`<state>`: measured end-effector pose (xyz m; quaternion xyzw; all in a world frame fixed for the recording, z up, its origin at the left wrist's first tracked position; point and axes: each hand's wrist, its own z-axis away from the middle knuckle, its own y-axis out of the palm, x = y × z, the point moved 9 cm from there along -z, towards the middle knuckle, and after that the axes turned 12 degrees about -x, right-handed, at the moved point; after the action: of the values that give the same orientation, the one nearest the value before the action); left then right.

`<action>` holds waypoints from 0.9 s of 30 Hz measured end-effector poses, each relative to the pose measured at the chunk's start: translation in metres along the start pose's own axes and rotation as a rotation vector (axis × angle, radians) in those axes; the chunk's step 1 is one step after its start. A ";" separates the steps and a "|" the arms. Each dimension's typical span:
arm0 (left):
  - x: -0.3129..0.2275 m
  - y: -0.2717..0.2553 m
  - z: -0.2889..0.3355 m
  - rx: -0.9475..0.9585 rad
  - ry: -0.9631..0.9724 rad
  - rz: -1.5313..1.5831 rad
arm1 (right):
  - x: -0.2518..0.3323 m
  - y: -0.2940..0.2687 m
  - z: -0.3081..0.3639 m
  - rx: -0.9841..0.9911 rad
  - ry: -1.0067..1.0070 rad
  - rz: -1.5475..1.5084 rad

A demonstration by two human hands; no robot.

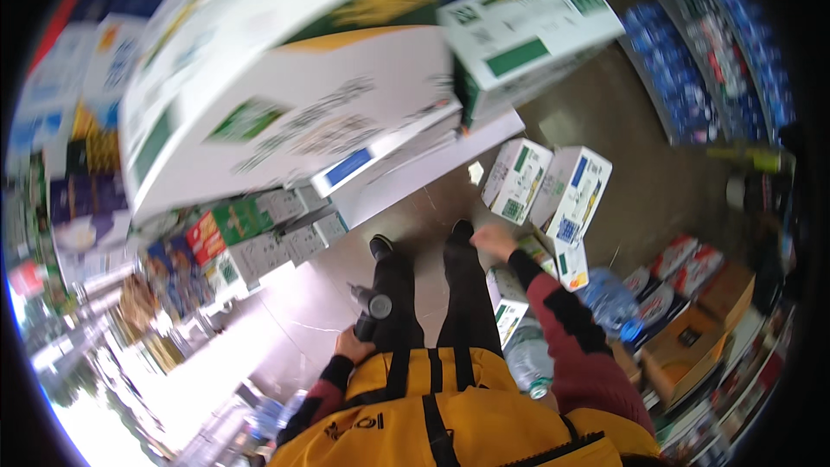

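Observation:
Low in front of my left leg, my left hand (pixel 354 346) is wrapped round the grip of a dark grey pistol-shaped handheld tool (pixel 372 304). The tool's rounded end faces up, and its exact kind is not clear. My right hand (pixel 494 243) hangs past my right thigh, smeared by motion; how its fingers sit cannot be made out. Close to it on the right stand white cartons (pixel 517 180) with green and blue prints. A large white-and-green carton (pixel 337 112) fills the upper left of the view, on a stack, apart from both hands.
Another white-and-green carton (pixel 527 35) sits beside the large one. Packs of blue-capped bottles (pixel 666 69) stand at the far right. Large water bottles (pixel 529 355) and an open brown cardboard box (pixel 692 337) lie near my right side. Shelved goods (pixel 177 272) line the left.

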<state>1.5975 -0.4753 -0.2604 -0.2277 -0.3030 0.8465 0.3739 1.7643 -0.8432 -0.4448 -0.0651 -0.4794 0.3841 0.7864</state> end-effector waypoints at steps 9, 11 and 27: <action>-0.070 -0.023 -0.007 -0.239 0.072 0.296 | 0.258 0.125 0.098 0.131 0.409 -0.942; -0.067 -0.034 -0.013 -0.303 0.074 0.399 | 0.273 0.123 0.083 -0.026 0.376 -0.987; 0.197 0.009 0.010 -0.232 -0.072 0.705 | 0.432 0.122 -0.214 -0.372 -0.375 -0.374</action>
<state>1.4658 -0.3320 -0.2912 -0.3291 -0.3127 0.8908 0.0204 1.9760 -0.4136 -0.3118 -0.0466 -0.6817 0.1440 0.7158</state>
